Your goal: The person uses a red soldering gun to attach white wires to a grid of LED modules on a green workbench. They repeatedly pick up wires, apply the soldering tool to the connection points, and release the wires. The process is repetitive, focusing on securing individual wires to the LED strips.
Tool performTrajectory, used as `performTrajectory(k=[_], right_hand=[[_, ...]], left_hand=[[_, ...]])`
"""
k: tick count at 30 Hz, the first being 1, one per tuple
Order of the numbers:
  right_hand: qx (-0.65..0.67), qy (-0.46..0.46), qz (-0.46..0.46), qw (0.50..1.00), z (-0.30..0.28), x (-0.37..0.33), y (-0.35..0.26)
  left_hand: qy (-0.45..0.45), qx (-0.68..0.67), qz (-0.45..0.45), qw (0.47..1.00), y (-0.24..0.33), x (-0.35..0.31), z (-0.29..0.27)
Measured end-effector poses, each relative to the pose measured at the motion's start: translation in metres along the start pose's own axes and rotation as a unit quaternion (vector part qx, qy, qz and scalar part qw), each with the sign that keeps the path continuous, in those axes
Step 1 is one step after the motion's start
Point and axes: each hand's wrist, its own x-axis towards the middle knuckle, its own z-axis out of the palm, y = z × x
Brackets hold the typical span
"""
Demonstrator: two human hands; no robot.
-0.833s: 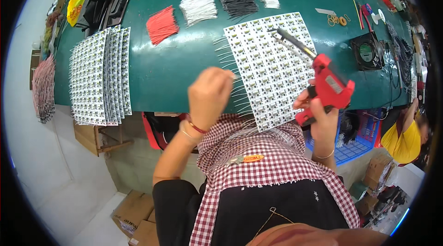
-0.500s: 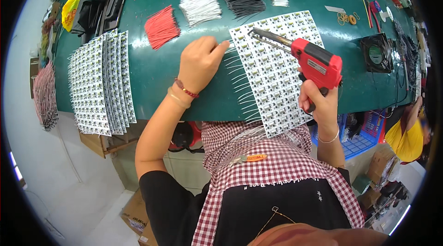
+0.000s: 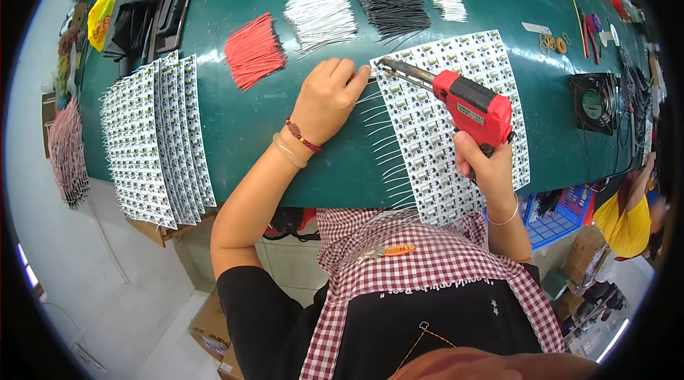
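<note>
A red and black soldering gun (image 3: 470, 106) is gripped in my right hand (image 3: 490, 166), its fingers wrapped around the handle. Its tip touches or hovers just over the upper left corner of a white panel of small circuit boards (image 3: 427, 131); which of the two I cannot tell. My left hand (image 3: 330, 95) is closed in a pinch beside that corner, with a short piece of white wire at its fingertips, partly hidden. Below it, a row of white wires (image 3: 388, 159) sticks out from the panel's left edge. The panel lies tilted on the green table, its near end over the table's edge.
Red wires (image 3: 255, 51), white wires (image 3: 320, 15) and black wires (image 3: 390, 2) lie in piles beyond my hands. Several wired panels (image 3: 139, 145) stand stacked at left. A small black fan (image 3: 595, 102) is at right, near rubber bands (image 3: 552, 43). A person's yellow sleeve (image 3: 620, 216) shows far right.
The soldering gun's tip has moved left across the panel to its upper left corner, close to my left fingertips. The whole view has shifted slightly; my left hand stays at the panel's edge.
</note>
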Motion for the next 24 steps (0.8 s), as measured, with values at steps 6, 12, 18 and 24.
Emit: performTrajectory(k=[6,12,18,24], right_hand=[[-0.003,-0.007,0.002,1.000,0.001,0.003,-0.001],[-0.050,-0.006,0.011,0.999,0.003,0.004,0.001],[-0.025,0.025,0.006,0.999,0.003,-0.001,0.001],[-0.079,0.013,-0.025,0.996,0.000,0.002,0.009]], left_hand=[[-0.004,-0.004,-0.011,1.000,-0.001,0.000,0.001],[-0.013,0.004,-0.017,1.000,0.001,0.003,0.000],[-0.014,0.004,-0.019,1.000,0.001,0.002,0.001],[-0.017,0.005,-0.021,1.000,0.003,0.004,0.000]])
